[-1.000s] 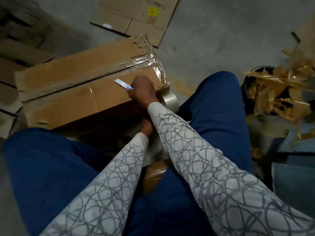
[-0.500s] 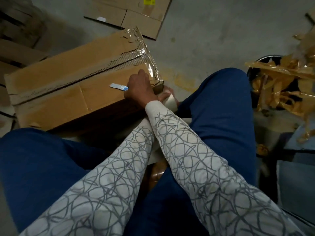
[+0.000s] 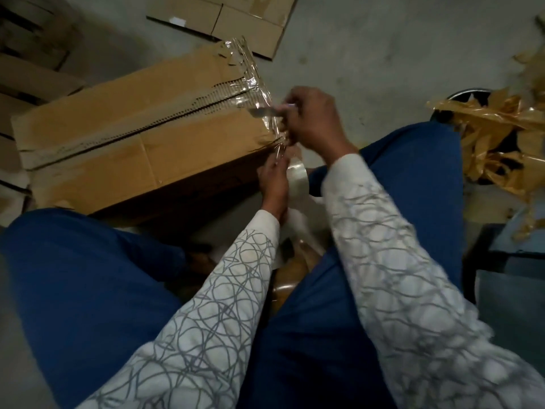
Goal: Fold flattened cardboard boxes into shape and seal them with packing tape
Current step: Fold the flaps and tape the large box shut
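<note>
Grey concrete floor (image 3: 368,54) here, pretty dim lighting, and the person is sitting with blue legs (image 3: 73,276) spread around the work.

The box (image 3: 118,128) is folded up and sits on the floor at about 10 o'clock from the middle of the view. Its long seam runs from 8 to 2 o'clock. Clear tape (image 3: 253,84) is crinkled over its end toward 2 o'clock, and a strand of it runs down off the near corner toward the roll (image 3: 298,175).

The left hand (image 3: 274,180) is just below that corner, close to dead centre. Its fingers are curled on the roll, which peeks out on its 3 o'clock side.

The right hand (image 3: 315,119) is above it at about 1 o'clock, just beside the taped end of the box. It's closed around a small cutter (image 3: 264,111), and the silvery tip points to 9 o'clock and meets the tape. That bit is blurry, so I can't tell how far the blade is into it.

Other stuff around:
- Flat cardboard (image 3: 236,22) on the floor at 12 o'clock.
- A stack (image 3: 26,75) of more cardboard at 9 to 10 o'clock.
- A dark bin (image 3: 460,95) at 3 o'clock, overflowing with brown tape scraps (image 3: 501,122).
</note>
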`<state>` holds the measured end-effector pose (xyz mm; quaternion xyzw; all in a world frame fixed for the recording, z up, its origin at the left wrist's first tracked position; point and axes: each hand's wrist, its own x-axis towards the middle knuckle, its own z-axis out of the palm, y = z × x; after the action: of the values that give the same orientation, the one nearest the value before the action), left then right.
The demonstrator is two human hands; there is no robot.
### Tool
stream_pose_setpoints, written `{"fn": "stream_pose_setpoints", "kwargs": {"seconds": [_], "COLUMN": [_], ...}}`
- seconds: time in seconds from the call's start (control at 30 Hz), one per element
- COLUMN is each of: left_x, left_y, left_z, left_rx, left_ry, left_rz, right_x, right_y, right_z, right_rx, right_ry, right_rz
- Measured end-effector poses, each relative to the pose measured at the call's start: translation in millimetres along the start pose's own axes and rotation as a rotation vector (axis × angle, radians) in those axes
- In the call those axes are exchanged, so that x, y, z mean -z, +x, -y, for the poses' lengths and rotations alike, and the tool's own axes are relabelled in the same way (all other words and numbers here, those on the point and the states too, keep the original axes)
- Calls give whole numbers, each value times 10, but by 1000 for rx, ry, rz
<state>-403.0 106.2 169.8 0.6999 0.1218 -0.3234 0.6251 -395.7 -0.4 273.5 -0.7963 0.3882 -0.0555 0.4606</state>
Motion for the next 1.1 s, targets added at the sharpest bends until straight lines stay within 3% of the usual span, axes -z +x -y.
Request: {"fn": "stream_pose_setpoints", "kwargs": {"seconds": [0.2,0.4,0.5,0.67,0.83,1.0,1.1], "left_x": [70,91,114,156,129,174,317], "left_y": [-199,-287,-286,-269,-269,-315,-392], "left_z": [22,-13,-33,3,37,50,246], "left_rx": [156,192,199,208,191,235,273], "left_ry": [-130,-145,-103,-41,-92,-50,22], "left_rz": [87,108,142,138,102,130,129], "right_x": [622,411,317,212,104,66,92], "right_y": [-285,-352,-346,-312,-323,-374,-338], "right_z": [-185,-464,-523,-600,-622,-620,-681], "right_rx": [9,-179,-124,220,467,420,265], "right_ry": [-70,90,144,-183,-312,-621,-649], "right_rz": [165,230,170,-67,-89,115,49]}}
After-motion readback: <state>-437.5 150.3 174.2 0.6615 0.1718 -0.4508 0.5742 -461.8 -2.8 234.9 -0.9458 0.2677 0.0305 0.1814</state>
